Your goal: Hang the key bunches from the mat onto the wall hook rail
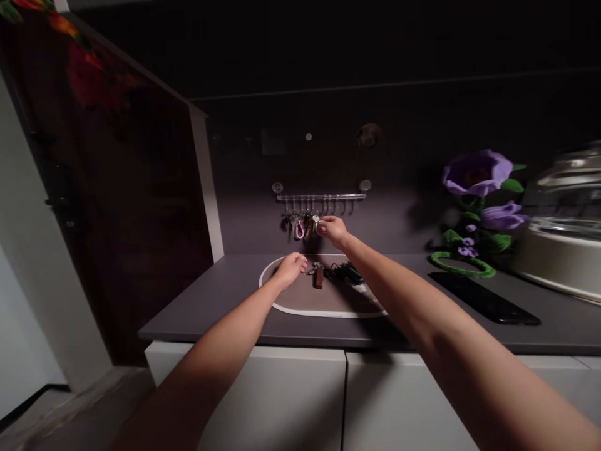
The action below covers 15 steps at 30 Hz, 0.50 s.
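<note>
My right hand [332, 230] pinches some silver keys [316, 222] just below the hooks of a clear wall rail [322, 196]. Left of those keys, other keys and a pink ring-shaped holder [299, 230] hang from the rail's left hooks. My left hand [293, 268] is lower, over the left part of an oval mat [300, 302] with a white rim, its fingers curled; whether they hold anything is hidden. A reddish-brown key holder [320, 277] lies on the mat, with a tangle of dark items [346, 272] to its right.
The mat lies on a dark counter [188, 300] above white cabinets [282, 388]. To the right are purple felt flowers [479, 174] with a green ring base, a black flat object [488, 299] and a large domed appliance [563, 250]. A dark door [126, 219] stands at the left.
</note>
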{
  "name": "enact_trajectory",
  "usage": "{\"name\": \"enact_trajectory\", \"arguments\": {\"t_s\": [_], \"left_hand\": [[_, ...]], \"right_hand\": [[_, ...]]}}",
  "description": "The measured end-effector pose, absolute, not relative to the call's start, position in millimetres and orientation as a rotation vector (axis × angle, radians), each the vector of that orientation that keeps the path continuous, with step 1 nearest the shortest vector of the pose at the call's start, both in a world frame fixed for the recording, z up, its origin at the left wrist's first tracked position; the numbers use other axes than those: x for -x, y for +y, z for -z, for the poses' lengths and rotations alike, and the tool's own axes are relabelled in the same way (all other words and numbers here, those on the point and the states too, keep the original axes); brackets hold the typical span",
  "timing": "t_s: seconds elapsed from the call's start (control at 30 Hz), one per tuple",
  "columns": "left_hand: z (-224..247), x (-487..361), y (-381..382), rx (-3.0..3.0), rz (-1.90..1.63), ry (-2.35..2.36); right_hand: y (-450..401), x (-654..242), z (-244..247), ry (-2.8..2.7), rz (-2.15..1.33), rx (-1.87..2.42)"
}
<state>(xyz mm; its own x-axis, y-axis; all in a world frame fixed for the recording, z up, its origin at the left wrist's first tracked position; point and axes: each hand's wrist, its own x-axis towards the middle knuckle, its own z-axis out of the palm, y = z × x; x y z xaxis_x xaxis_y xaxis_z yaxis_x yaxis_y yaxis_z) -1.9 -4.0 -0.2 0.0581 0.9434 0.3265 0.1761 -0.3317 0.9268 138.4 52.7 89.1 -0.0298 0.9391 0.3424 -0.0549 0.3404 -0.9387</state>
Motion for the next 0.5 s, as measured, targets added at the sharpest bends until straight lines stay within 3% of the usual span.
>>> {"name": "enact_trajectory", "arguments": {"t_s": [0.27,0.5], "left_hand": [[5,2,2,-1.602,-1.339,1.151],[-14,-4,5,-1.603,-1.099,1.495]], "right_hand": [[35,-146,-83,-1.220,-1.091,0.897],[13,-154,-72,-1.372,-0.971,0.976]]}}
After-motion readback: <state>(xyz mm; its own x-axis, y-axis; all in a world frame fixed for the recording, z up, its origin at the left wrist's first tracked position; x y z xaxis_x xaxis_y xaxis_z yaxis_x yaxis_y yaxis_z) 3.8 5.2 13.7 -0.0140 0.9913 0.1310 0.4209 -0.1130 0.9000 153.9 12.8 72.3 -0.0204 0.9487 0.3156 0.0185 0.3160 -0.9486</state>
